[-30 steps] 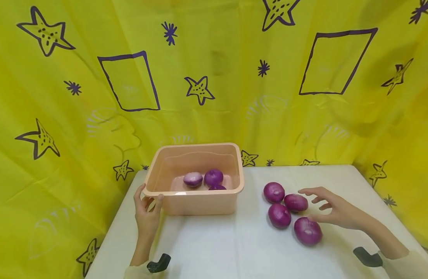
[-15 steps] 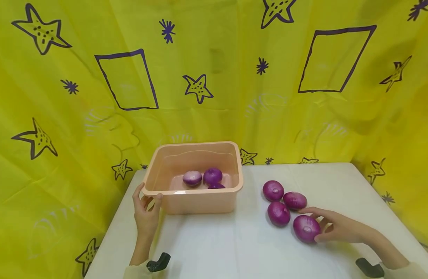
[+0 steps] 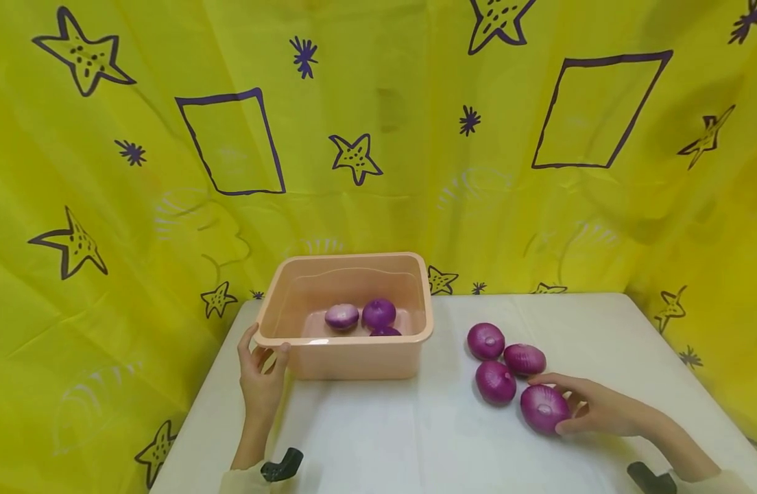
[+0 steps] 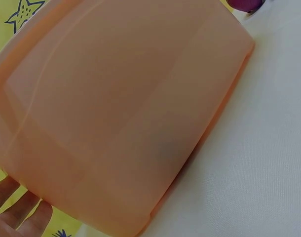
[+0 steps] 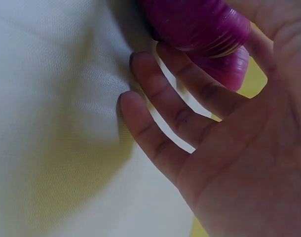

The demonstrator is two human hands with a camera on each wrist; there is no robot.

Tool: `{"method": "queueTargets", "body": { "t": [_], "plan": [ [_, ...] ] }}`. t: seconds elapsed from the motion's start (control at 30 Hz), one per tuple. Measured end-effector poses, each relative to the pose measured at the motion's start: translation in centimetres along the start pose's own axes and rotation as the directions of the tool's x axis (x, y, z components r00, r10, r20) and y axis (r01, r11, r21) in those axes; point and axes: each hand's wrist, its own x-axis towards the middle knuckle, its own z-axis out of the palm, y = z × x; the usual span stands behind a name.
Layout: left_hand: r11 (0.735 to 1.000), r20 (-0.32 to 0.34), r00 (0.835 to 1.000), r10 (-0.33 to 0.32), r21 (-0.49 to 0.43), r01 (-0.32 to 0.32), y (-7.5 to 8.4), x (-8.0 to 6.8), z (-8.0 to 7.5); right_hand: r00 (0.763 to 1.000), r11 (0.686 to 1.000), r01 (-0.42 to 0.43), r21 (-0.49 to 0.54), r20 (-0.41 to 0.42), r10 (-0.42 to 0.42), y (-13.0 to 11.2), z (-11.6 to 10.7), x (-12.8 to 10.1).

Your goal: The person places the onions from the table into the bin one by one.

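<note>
Red onion (image 3: 544, 409) on the right half of the white table (image 3: 366, 446), nearest of four loose ones there, gripped by the right hand (image 3: 591, 408): thumb low against the right side, forefinger curved over the far side. In the right wrist view, other fingers spread apart below. Cannot tell whether lifted slightly or resting on the tabletop. Well to the left, left hand (image 3: 260, 381) clamped on the near left corner of a peach plastic bin (image 3: 354, 362), thumb on the front wall by the rim, fingers at the left side. Just beyond the gripped onion and slightly left, second onion (image 3: 495, 383); close behind, third onion (image 3: 524, 359), lying on its side; farthest of the cluster, fourth onion (image 3: 485, 341). Inside the bin, upright and open at the top, three more: half-hidden onion (image 3: 385, 332) just behind the front rim, paler onion (image 3: 341, 317) farther left on its side, round purple onion (image 3: 378, 313) between that and the right wall. Behind the table, yellow curtain (image 3: 409, 219) printed with dark starfish, small bursts and four-sided outlines.
</note>
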Motion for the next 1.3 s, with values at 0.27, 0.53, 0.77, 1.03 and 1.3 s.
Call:
{"method": "queueTargets", "body": {
  "t": [0.27, 0.53, 0.77, 1.03, 1.3],
  "plan": [
    [1.000, 0.006, 1.000, 0.006, -0.009, -0.006, 0.4, -0.1, 0.1, 1.000, 1.000, 0.011, -0.024, -0.015, -0.012, 0.0, 0.0, 0.2],
    [1.000, 0.001, 1.000, 0.002, -0.018, -0.002, 0.3, -0.1, 0.0, 0.999, 0.999, 0.038, -0.037, -0.010, -0.039, -1.4, -1.6, 0.3],
    [1.000, -0.011, 1.000, 0.003, -0.014, -0.003, 0.4, -0.2, 0.1, 0.997, 0.996, 0.048, -0.072, -0.056, -0.052, -3.6, -4.5, 1.2],
    [1.000, 0.002, 1.000, 0.006, -0.012, -0.006, 0.5, -0.3, 0.0, 0.962, 0.972, 0.006, -0.233, -0.264, -0.069, -5.7, -7.0, 3.5],
    [1.000, 0.019, 1.000, -0.008, -0.027, 0.008, 0.5, -0.3, -0.1, 0.924, 0.969, -0.056, -0.240, -0.381, -0.041, -7.3, -9.1, 5.8]
  ]
}}
